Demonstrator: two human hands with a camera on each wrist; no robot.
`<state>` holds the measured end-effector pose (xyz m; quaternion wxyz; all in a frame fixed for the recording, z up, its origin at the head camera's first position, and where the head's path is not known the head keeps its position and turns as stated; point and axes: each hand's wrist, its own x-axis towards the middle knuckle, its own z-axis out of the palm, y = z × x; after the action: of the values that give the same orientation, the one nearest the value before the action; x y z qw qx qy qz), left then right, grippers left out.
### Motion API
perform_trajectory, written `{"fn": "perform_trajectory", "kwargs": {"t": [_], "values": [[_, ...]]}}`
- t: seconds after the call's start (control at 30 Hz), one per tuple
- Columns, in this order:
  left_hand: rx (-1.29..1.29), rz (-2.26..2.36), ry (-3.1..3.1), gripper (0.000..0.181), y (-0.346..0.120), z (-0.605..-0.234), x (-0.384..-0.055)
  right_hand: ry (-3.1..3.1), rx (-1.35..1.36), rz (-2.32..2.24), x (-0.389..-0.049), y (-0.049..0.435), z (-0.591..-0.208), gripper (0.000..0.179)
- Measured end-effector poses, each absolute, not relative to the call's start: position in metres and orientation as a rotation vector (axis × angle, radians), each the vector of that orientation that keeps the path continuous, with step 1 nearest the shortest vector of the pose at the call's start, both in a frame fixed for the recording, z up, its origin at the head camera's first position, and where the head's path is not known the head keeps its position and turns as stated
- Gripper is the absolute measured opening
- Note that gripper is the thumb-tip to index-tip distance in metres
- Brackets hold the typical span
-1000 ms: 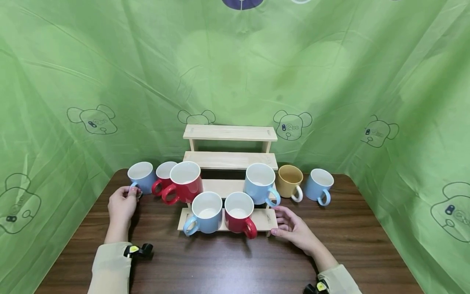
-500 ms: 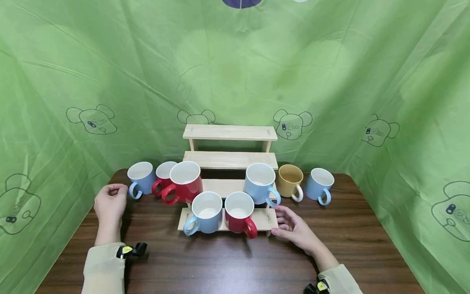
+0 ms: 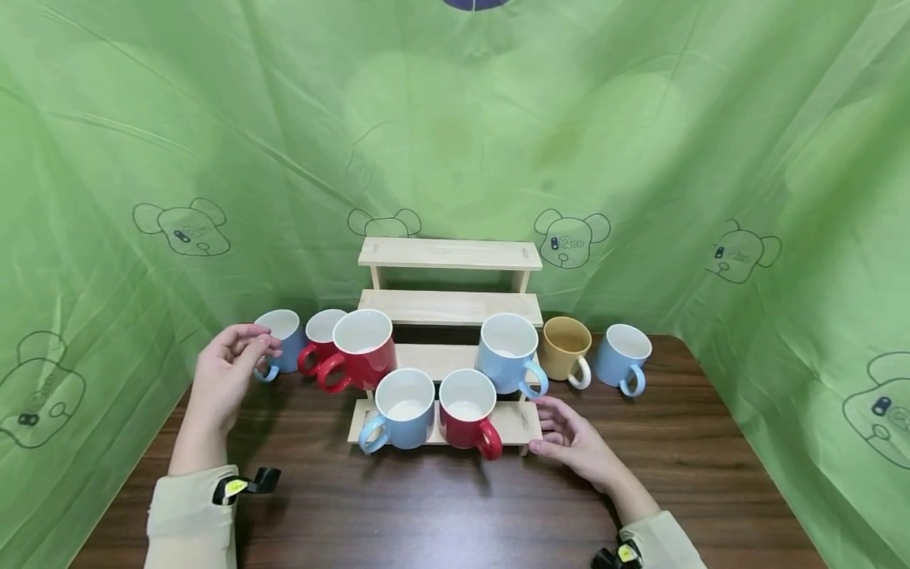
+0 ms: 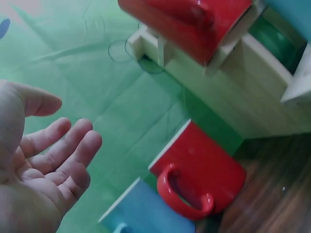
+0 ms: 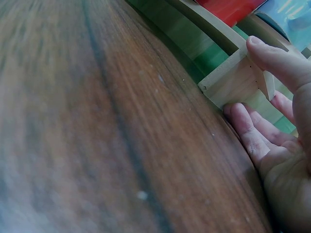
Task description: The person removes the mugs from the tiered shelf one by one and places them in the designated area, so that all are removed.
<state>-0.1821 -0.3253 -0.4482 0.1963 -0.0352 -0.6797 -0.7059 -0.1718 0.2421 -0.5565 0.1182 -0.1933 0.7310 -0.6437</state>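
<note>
My left hand (image 3: 226,367) is raised over the table's left side, fingers loosely bent and holding nothing. It partly overlaps a light blue mug (image 3: 290,348) in the head view; the left wrist view shows its palm and spread thumb. My right hand (image 3: 579,450) holds the right end of the wooden tiered shelf (image 3: 519,423), thumb at the front corner and fingers along the side. On the lowest step stand a blue mug (image 3: 405,419) and a red mug (image 3: 462,415). One step up are a larger red mug (image 3: 366,352) and a light blue mug (image 3: 506,356).
The top two steps (image 3: 449,253) are bare. Left of the shelf stands another red mug (image 4: 199,165), beside the far-left blue one. To the right are a tan mug (image 3: 565,348) and a blue mug (image 3: 622,356). Green cloth (image 3: 455,142) surrounds the dark wooden table (image 3: 441,514).
My left hand has let go of the far-left blue mug's handle, drawn back left, then risen with its fingers loosening. My right hand stays at the shelf's end. The view has shifted slightly.
</note>
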Motion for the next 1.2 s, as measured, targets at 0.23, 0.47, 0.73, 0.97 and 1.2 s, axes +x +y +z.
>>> {"fn": "perform_trajectory", "kwargs": {"t": [0.23,0.47,0.73,0.97,1.2], "values": [[-0.253,-1.951,-1.979,0.012,-0.309,-0.445,-0.183,2.129,-0.578,-1.894,-0.172,0.244,-0.558,0.072],[-0.402,-1.973,-2.091,0.021,-0.300,-0.445,-0.185,2.144,-0.558,-1.882,-0.170,0.245,-0.558,0.072],[-0.503,-1.962,-2.180,0.022,-0.296,-0.444,-0.183,2.157,-0.538,-1.874,-0.170,0.245,-0.559,0.073],[-0.564,-1.857,-2.281,0.026,-0.293,-0.439,-0.179,2.160,-0.527,-1.865,-0.171,0.244,-0.559,0.073],[-0.623,-1.804,-2.399,0.023,-0.289,-0.432,-0.174,2.157,-0.536,-1.864,-0.172,0.243,-0.558,0.073]]}}
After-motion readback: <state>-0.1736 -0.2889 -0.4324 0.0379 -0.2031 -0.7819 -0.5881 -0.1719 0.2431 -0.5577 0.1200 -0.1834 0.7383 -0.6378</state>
